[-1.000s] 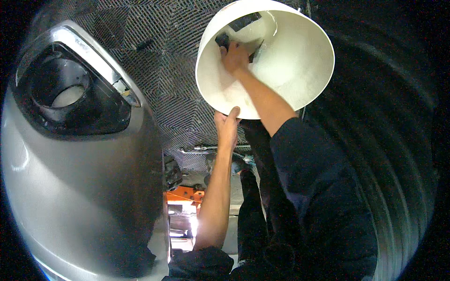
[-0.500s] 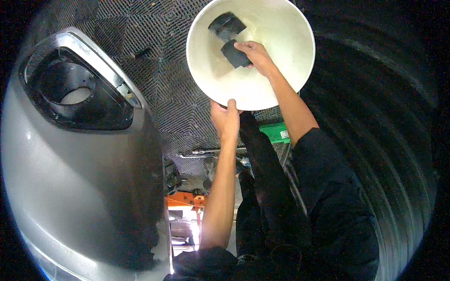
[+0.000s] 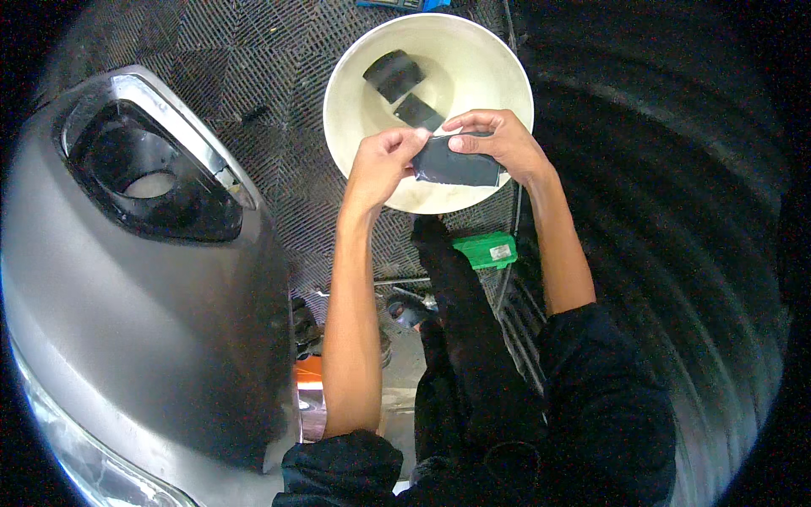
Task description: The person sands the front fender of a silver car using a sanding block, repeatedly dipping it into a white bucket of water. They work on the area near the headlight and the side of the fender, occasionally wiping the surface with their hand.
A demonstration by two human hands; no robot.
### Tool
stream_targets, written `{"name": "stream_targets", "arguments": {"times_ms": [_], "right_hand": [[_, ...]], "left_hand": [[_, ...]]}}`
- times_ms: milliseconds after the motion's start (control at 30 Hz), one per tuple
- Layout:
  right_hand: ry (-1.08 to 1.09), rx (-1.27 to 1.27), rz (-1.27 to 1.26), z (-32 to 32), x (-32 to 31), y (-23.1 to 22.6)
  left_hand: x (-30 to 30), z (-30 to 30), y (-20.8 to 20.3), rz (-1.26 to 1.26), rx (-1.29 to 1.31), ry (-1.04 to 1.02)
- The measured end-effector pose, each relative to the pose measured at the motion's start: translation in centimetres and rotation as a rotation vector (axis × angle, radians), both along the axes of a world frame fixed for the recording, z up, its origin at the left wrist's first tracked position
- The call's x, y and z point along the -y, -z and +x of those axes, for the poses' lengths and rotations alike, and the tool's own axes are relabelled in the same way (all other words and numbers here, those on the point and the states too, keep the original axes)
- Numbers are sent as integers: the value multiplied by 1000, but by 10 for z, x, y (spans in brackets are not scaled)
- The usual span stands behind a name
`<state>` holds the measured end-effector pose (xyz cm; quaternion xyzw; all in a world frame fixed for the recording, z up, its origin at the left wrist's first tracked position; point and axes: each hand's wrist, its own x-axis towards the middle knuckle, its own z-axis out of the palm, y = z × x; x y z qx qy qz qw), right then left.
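Observation:
Over the near half of a white round bucket (image 3: 340, 127), my two hands stretch a dark piece of wet-looking sandpaper (image 3: 459, 166) between them. My left hand (image 3: 378, 164) pinches its left end between thumb and fingers. At the upper right part, my right hand (image 3: 507, 145) grips it with the thumb on top. Inside the bucket lie another dark piece (image 3: 417, 112), just beyond my fingers, and a larger curled one (image 3: 394, 76) farther back. The bucket seems to hold a little cloudy water.
A grey car bumper (image 3: 160, 313) with a fog-lamp opening (image 3: 152, 173) fills the left side. Beneath the bucket is a ribbed black mat (image 3: 279, 76). A green case (image 3: 486, 250) lies near my leg, with tools (image 3: 410, 304) closer in. A blue item (image 3: 397, 3) shows at the far edge.
My left hand has left the bucket's rim and now holds the sandpaper too. My right hand has drawn the piece nearer and up from inside the bucket. The bucket appears lower in view.

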<state>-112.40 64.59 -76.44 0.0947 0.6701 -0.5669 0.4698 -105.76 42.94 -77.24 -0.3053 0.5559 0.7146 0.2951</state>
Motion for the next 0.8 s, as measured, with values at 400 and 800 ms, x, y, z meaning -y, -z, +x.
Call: {"name": "stream_targets", "arguments": {"times_ms": [400,800], "right_hand": [[-125,-122,-54,-5,-22,34],[-38,-540,370,2,4,40]], "left_hand": [[-19,26,17,-269,-127,-104],[-23,24,19,-180,46,-364]]}}
